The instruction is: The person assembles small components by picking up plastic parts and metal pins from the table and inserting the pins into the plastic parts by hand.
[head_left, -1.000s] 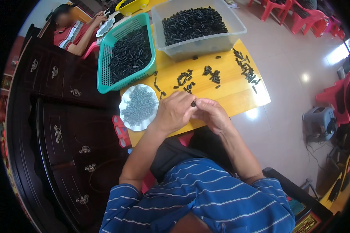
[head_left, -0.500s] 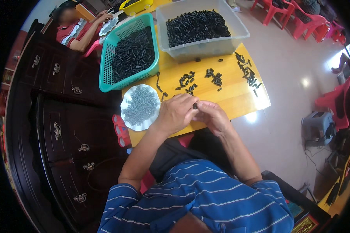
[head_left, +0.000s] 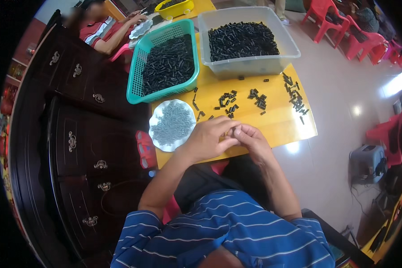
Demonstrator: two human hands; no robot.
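Note:
Above the near edge of the yellow table, my left hand [head_left: 211, 139] and my right hand [head_left: 256, 142] meet at the fingertips. Both are closed in a pinch around a small black tube-shaped piece, now almost wholly covered by the fingers. Just left of my left hand, a white scalloped plate [head_left: 164, 146] bears a heap of small clear or silvery pieces. Beyond my hands lie loose groups of black tube-shaped pieces [head_left: 260, 99], with more strewn along the table's right edge.
A green perforated basket [head_left: 136, 95] and a translucent plastic bin [head_left: 250, 66], both full of black pieces, stand at the table's far side. Dark drawers [head_left: 71, 178] flank the left. Another person [head_left: 107, 38] works at the far left, near a yellow basin [head_left: 183, 11].
The view has shifted, so the table and containers sit further right and slightly lower. My fingers have closed over the black piece, which showed between them before.

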